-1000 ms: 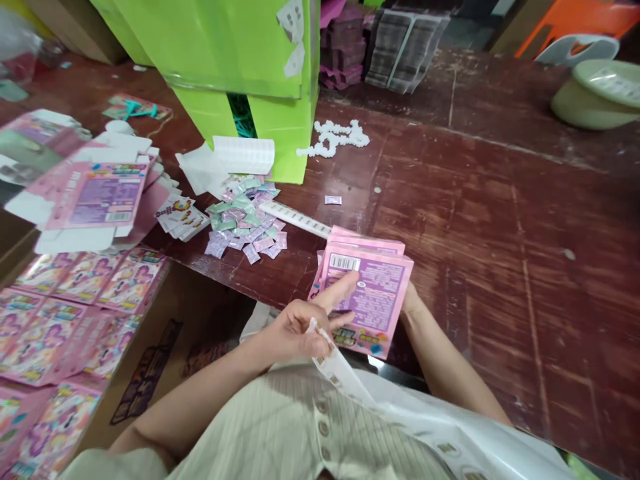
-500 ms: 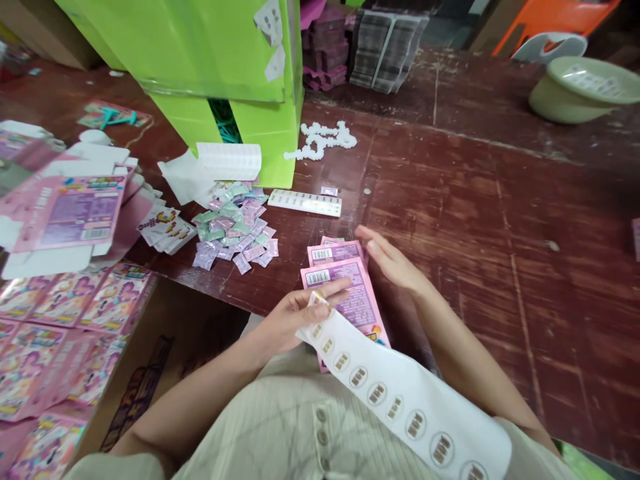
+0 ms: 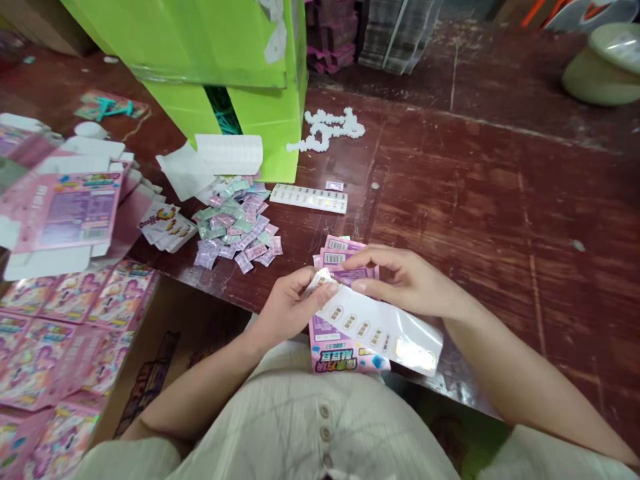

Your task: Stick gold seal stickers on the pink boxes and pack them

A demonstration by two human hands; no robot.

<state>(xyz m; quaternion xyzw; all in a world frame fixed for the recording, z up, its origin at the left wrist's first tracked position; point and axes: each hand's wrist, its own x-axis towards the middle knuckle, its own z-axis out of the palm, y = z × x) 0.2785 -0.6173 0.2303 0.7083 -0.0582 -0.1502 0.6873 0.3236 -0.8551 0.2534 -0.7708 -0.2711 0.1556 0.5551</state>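
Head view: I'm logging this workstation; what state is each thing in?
Left hand: pinching sticker sheet
Right hand: fingers bent, at the sheet's end; grip unclear
Sticker sheet: slanting over pink boxes
Pink boxes: overlapping
Second sheet: lying flat
Small packets: heaped
Unassembled boxes: flattened, piled
Printed boxes: in rows
White sheet: curled
Green box: standing

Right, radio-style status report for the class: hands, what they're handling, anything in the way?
Left hand pinching end of sticker strip. Right hand close beside it, grip unclear. Strip overlaps pink boxes, hiding part of their print.

Tall green box (image 3: 220, 57) beside knobbly white strand (image 3: 327, 124), pale basin (image 3: 593, 77) far right.
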